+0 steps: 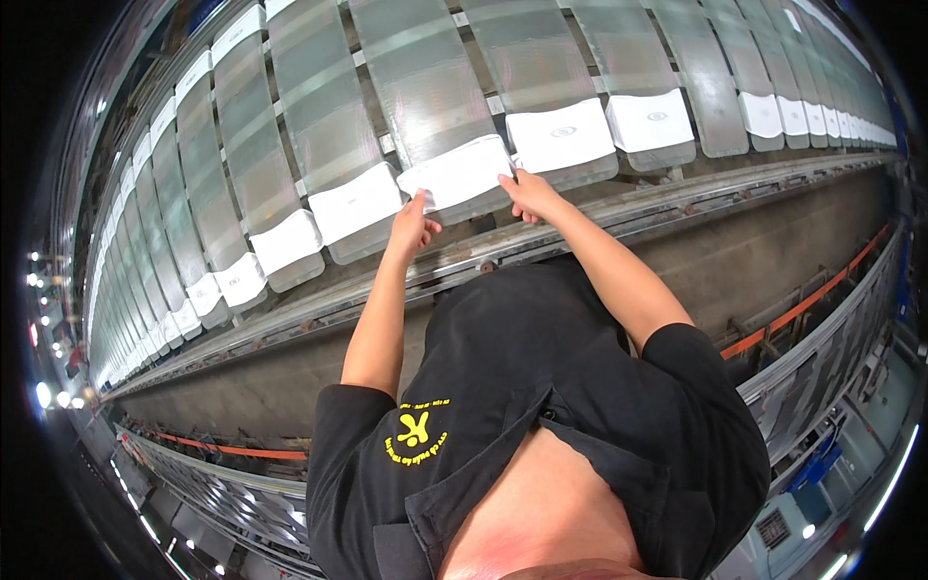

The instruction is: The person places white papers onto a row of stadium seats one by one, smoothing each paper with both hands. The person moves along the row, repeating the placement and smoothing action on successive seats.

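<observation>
My left hand (414, 230) is at the lower left corner of a white band (456, 172), its thumb and finger pinched on the edge. At the band's right end my right hand (532, 196) grips the other edge with thumb and forefinger. The band lies across the lower end of a glossy grey-green panel (430, 77), whose rounded tip shows below it. To the right, a neighbouring panel carries a similar white band (561, 135) with a small oval mark. Another white band (356, 203) sits on the panel to the left.
A long row of such panels, most with white bands, curves off to both sides. A metal rail (619, 213) runs below their tips, close in front of me. Behind me are an orange bar (802, 295) and another row of metal machinery (822, 362).
</observation>
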The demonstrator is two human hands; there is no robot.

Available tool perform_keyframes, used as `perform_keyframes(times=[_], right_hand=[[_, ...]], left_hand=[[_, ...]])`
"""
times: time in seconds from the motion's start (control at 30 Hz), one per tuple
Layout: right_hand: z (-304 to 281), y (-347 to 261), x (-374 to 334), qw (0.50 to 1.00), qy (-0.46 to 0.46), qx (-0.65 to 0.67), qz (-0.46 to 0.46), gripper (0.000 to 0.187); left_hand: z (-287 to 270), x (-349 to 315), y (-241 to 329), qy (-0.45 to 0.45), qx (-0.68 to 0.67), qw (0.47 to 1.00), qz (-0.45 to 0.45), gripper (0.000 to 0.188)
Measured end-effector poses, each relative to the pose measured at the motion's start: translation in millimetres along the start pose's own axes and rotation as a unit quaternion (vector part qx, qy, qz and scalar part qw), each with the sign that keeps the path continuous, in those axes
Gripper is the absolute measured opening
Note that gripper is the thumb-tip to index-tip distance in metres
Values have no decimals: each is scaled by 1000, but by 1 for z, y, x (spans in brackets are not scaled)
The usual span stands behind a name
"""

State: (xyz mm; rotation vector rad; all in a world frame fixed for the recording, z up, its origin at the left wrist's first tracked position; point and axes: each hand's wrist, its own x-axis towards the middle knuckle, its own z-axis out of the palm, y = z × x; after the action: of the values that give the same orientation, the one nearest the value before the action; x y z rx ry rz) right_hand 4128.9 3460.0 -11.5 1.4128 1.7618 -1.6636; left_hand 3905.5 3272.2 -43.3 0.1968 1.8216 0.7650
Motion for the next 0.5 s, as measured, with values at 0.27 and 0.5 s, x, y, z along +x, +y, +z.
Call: perform_keyframes(times=[0.27,0.5], right_hand=[[-66,36,-23,987,103,-36,-121,41],[-208,97,41,925,329,-70,-175,42]], left_hand=[[7,-22,40,136,145,968,152,57],[151,11,144,33,58,982,176,50]])
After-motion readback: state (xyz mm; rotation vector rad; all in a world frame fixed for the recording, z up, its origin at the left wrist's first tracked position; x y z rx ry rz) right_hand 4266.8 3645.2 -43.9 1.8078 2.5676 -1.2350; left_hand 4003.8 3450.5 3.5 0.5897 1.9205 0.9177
